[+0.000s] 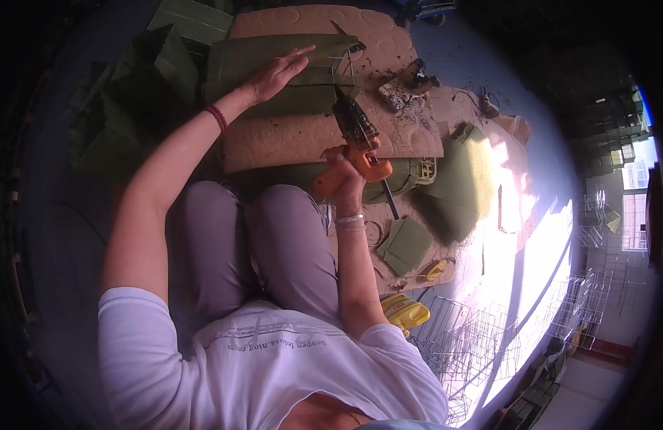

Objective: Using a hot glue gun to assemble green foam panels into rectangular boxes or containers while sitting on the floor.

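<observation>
The left hand (278,72) lies open, palm down and fingers spread, on a green fabric-covered panel (274,68) at the far side of a brown cardboard sheet (303,136). The right hand (344,172) is closed around the handle of an orange glue gun (356,147), whose blackened nozzle points at the panel's right end, beside a wire frame (344,70). More green fabric pieces (404,245) lie to the right, and wire baskets (475,337) stand near right on the floor.
</observation>
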Available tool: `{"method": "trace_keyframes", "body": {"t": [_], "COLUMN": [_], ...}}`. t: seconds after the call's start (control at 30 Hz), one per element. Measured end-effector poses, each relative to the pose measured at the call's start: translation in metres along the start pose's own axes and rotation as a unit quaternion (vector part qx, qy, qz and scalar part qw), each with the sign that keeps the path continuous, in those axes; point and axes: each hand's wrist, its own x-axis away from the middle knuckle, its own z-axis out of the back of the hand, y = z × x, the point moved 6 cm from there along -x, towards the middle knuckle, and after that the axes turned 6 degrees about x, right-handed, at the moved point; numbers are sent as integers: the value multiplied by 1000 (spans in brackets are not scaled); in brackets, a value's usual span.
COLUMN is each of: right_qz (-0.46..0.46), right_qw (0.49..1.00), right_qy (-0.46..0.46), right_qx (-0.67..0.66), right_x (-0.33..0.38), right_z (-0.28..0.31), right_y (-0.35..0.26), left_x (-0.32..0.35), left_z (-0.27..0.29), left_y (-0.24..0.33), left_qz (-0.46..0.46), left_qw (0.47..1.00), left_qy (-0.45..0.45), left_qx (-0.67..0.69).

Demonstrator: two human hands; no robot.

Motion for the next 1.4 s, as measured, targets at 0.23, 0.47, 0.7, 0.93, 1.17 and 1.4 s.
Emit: {"method": "trace_keyframes", "body": {"t": [0.23, 0.47, 0.7, 0.93, 1.17, 1.4], "right_qz": [127, 32, -9, -10, -82, -166], "right_qw": [984, 994, 973, 950, 959, 984], "right_qy": [114, 76, 136, 202, 178, -24], "right_qx": [58, -78, -184, -237, -205, -65], "right_x": [-33, -105, -148, -186, -192, -159], "right_z": [57, 99, 95, 89, 94, 98], "right_y": [-33, -12, 7, 23, 18, 5], "left_x": [-2, 3, 5, 3, 3, 2], "left_z": [-3, 7, 2, -1, 2, -2], "left_y": [9, -2, 2, 8, 6, 11], "left_qz": [6, 15, 16, 15, 7, -23], "left_qw": [1000, 1000, 1000, 1000, 1000, 998], "left_qy": [-1, 4, 5, -1, -3, 0], "left_qx": [-1, -9, -2, 22, -13, -59]}}
